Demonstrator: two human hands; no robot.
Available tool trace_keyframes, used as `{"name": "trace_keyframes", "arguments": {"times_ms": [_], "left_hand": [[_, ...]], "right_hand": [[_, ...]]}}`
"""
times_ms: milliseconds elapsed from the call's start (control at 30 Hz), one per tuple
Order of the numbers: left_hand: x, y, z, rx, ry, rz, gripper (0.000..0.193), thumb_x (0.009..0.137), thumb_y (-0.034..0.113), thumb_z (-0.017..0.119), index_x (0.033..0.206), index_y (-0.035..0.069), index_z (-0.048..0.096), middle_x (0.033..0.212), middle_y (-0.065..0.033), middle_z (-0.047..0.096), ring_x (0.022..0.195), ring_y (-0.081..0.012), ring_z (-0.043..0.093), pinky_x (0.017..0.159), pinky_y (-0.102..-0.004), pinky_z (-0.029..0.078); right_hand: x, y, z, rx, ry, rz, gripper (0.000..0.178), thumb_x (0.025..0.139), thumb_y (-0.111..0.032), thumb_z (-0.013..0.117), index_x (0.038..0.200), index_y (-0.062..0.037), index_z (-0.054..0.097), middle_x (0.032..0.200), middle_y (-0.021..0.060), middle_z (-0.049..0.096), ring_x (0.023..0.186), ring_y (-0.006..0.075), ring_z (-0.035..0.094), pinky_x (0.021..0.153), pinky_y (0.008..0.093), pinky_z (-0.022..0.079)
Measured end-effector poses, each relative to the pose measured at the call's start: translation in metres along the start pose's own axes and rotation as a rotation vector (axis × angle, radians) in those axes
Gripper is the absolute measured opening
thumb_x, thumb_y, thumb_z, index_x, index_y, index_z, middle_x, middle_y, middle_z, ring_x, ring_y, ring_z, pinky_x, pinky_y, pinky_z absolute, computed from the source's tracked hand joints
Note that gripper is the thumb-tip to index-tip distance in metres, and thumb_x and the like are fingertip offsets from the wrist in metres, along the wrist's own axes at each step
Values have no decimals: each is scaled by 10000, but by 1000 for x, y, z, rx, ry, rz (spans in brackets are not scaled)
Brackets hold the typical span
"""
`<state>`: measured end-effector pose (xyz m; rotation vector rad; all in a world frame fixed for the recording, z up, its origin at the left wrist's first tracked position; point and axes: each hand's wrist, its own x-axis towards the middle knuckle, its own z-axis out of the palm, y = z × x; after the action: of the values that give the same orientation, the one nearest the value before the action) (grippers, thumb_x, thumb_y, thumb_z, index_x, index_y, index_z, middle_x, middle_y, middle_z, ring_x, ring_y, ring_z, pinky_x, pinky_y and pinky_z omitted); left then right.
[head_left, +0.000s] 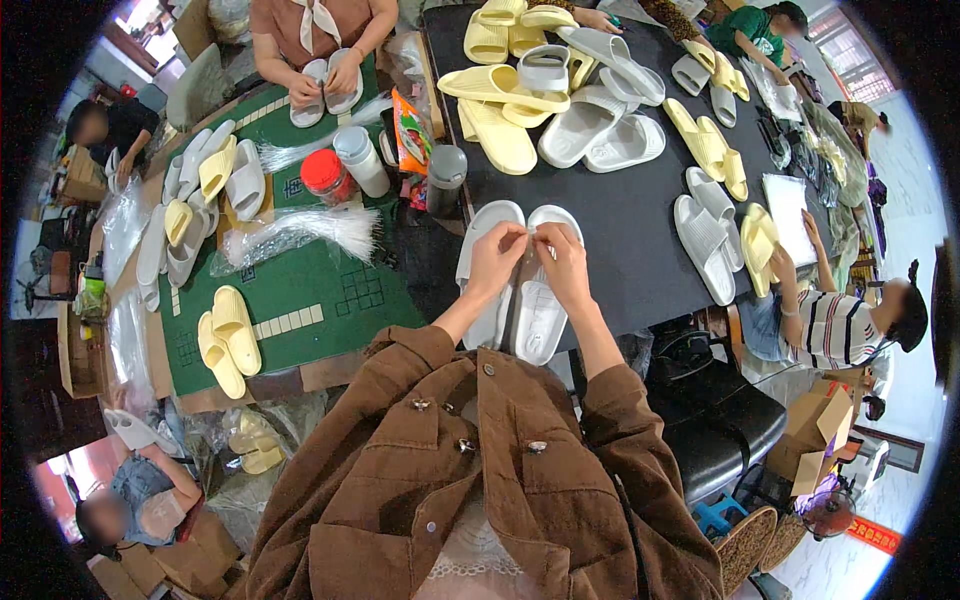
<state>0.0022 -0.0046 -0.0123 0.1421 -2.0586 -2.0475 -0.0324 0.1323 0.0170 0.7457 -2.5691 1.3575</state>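
Observation:
A pair of light grey slide slippers lies side by side in front of me at the near edge of the black table. My left hand is over the strap of the left slipper, its fingertips pinched together. On the right slipper's strap rests my right hand, also closed in a pinch. The fingertips nearly meet between the two straps. Whatever they hold is too thin or too hidden to make out.
A heap of yellow and grey slippers covers the far table. On the green mat lie clear plastic strips, beside a red-lidded jar and a grey tumbler. Across from me a person handles grey slippers; other people sit around.

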Motion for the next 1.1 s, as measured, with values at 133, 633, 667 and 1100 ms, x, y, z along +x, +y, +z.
{"name": "trace_keyframes", "arguments": {"times_ms": [133, 633, 667, 1100], "left_hand": [[1, 3, 3, 4, -14, 25, 76, 875, 48, 596, 918, -11, 613, 762, -8, 617, 699, -65, 553, 629, -225, 447], [8, 21, 15, 121, -154, 77, 106, 857, 60, 593, 936, -11, 599, 811, -66, 645, 736, -120, 611, 669, -271, 495], [6, 22, 15, 117, -149, 83, 105, 856, 59, 594, 935, -10, 600, 817, -68, 645, 739, -124, 612, 674, -271, 495], [2, 35, 13, 214, -133, 263, 86, 868, 53, 587, 939, 9, 602, 878, -97, 618, 738, -193, 603, 655, -300, 475]], "right_hand": [[3, -3, 1, 13, 43, -12, 142, 778, 65, 608, 914, 30, 588, 955, 135, 600, 820, 254, 632, 719, 333, 536], [-4, 11, -16, 31, 51, 11, 184, 740, 59, 610, 917, 17, 591, 977, 146, 601, 889, 320, 608, 737, 371, 512], [-7, 13, -15, 27, 34, 32, 190, 739, 59, 611, 923, 15, 593, 978, 145, 601, 888, 320, 610, 736, 373, 512], [-9, 4, -4, 442, -43, 321, 250, 818, 49, 557, 1055, -1, 621, 1023, 102, 632, 861, 209, 636, 727, 302, 513]]}}
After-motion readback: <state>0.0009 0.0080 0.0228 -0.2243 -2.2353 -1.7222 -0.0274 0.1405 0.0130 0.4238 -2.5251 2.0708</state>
